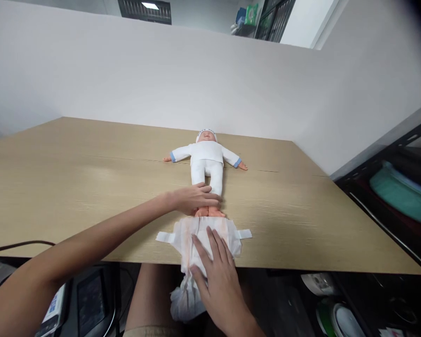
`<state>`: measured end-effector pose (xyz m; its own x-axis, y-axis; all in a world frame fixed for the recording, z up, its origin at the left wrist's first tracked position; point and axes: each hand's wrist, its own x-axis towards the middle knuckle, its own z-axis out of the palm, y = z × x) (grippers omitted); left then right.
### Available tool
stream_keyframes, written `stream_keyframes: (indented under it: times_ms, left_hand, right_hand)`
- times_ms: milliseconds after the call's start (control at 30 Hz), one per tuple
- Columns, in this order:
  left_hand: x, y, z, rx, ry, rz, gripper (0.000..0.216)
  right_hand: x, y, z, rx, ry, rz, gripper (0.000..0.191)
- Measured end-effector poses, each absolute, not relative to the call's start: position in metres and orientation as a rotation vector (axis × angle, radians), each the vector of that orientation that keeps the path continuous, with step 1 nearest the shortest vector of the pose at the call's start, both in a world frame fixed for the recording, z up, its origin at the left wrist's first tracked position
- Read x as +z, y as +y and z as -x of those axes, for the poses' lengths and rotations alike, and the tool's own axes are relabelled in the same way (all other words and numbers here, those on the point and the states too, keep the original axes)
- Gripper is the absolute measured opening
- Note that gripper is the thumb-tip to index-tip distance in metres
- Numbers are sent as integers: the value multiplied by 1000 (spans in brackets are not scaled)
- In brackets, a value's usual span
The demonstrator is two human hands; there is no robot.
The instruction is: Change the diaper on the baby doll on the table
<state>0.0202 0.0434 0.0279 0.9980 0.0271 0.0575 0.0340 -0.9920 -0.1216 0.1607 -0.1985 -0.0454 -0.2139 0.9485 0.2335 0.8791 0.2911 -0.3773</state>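
Note:
A baby doll (206, 152) in white clothes with blue cuffs lies on its back on the table, arms spread and feet toward me. My left hand (196, 199) reaches across its lower legs, fingers curled over them just above the bare feet. Right by the feet, a white diaper (187, 241) is unfolded, its two side tabs sticking out left and right. The diaper's near part hangs over the table's front edge. On top of it my right hand (217, 276) lies flat, fingers apart, holding nothing.
The wooden table (101, 182) meets a pale wall (161, 79) at the back. A dark shelf (382, 187) with a green item (403, 194) stands on the right. Below the front edge are a dark device (91, 297) at left and several dishes at right.

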Motion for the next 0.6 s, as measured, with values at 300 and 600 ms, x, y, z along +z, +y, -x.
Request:
stream_keyframes:
  times_ms: [300,600]
  left_hand:
    - [32,61,-44,-262,85,3017,37]
    - [103,71,-48,-578,-164,3485,32]
  right_hand:
    - [-41,-192,-165,257,-2211,1625,73]
    - [-34,-165,-166,316,-2265,1614,62]
